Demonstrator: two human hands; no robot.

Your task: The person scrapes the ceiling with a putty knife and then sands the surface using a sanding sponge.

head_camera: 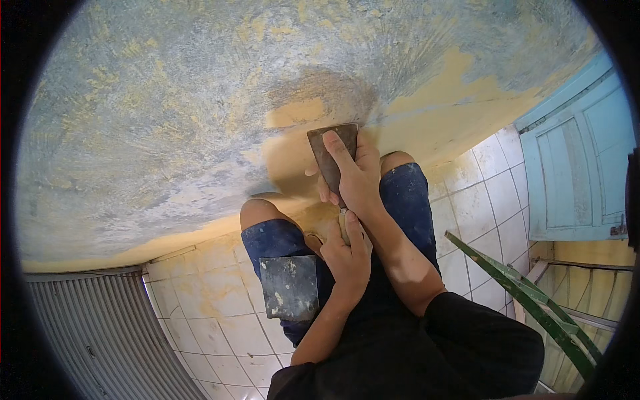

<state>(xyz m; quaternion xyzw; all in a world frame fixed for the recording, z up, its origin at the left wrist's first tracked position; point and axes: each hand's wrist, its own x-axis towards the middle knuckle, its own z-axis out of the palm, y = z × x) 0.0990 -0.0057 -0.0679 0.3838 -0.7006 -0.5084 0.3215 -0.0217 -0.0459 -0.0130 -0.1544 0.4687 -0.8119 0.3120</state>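
My right hand [361, 177] grips a putty knife by its worn metal blade [325, 156], with the thumb pressed flat on the face. Below it, my left hand [350, 257] holds the light-coloured handle [343, 225] of the same tool. The broad edge of the blade points toward the wall [200, 115], whose paint is patchy grey-blue and yellow; whether the edge touches it I cannot tell. A brownish patch [330, 87] and a bare yellow patch [297, 111] lie just beyond the blade. On my left thigh rests a dark square sheet [289, 287] spotted with paint.
Yellowish dust or stain marks the white floor tiles [205, 290]. A grey corrugated shutter [100, 335] stands at lower left. To the right are a light blue panelled door [575, 170] and a green frame [525, 295] slanting close to my right arm. My bent knees face the wall.
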